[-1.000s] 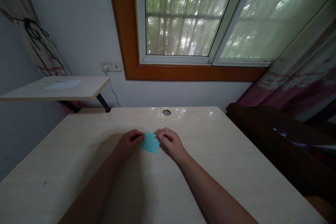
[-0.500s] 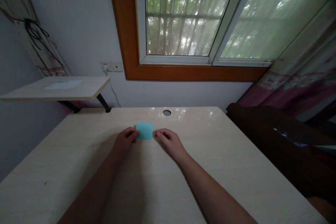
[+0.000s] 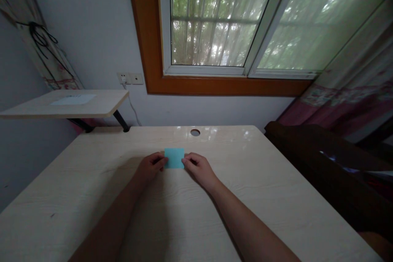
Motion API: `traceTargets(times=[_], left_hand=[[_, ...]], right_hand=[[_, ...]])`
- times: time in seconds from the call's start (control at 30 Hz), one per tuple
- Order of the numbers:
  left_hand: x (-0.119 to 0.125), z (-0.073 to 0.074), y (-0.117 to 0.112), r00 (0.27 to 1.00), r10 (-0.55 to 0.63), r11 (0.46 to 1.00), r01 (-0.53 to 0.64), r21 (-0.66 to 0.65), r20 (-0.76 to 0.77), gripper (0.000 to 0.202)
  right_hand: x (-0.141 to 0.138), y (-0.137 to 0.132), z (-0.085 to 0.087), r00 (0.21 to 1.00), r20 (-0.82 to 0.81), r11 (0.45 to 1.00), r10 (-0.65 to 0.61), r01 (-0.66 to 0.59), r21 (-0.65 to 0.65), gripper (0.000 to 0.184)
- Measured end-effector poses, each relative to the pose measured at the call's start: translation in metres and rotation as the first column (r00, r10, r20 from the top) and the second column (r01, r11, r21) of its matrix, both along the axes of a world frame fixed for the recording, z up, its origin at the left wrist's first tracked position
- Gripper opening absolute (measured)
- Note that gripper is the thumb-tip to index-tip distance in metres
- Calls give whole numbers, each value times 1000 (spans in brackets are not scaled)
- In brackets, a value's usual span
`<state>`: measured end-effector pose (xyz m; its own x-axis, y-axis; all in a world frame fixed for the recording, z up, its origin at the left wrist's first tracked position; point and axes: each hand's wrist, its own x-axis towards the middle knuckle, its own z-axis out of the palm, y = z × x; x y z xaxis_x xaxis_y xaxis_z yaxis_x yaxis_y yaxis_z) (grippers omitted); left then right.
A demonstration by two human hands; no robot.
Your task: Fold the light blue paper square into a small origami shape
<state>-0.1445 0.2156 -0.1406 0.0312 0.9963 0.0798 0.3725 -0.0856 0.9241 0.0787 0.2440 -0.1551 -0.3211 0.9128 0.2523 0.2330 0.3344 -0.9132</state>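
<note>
turquoise paper [image 3: 174, 158] between the fingers [image 3: 188, 161]

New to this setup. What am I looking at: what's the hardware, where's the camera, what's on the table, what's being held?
No machine here: a person works with two bare hands. There is one view, from a camera worn on the person's head, looking forward and down, so the forearms reach in from the bottom.

The left hand pinches the left edge of a blue-green square of paper; the right hand has its fingertips on the right edge. I can't tell whether the paper touches the table.

Near the table's far edge is a round hole. At the back left, a raised shelf carries a white sheet. Behind is a window.
</note>
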Motion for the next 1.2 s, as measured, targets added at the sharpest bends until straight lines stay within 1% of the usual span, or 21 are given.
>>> traceTargets(times=[0.3,0.43,0.6,0.83,1.03,1.2], left_hand=[[-1,1,1,1000,-12,1000,12,6,-2,28],[-1,1,1,999,-33,999,33,1,14,28],[-2,-4,3,999,-37,999,37,9,8,28],[-2,-3,3,1000,-26,1000,26,10,-3,29],[1,0,1,999,-26,1000,26,12,28,27],[1,0,2,999,-30,999,30,12,23,27]], right_hand=[[0,0,4,999,-54,999,-3,1,-40,26],[0,0,1,997,-71,998,-5,0,-68,27],[1,1,-4,996,-91,997,1,-8,-81,26],[1,0,0,995,-96,995,-3,-7,-102,28],[2,1,-2,996,-84,996,-10,3,-85,28],[2,2,-4,997,-74,997,-6,0,-83,29]])
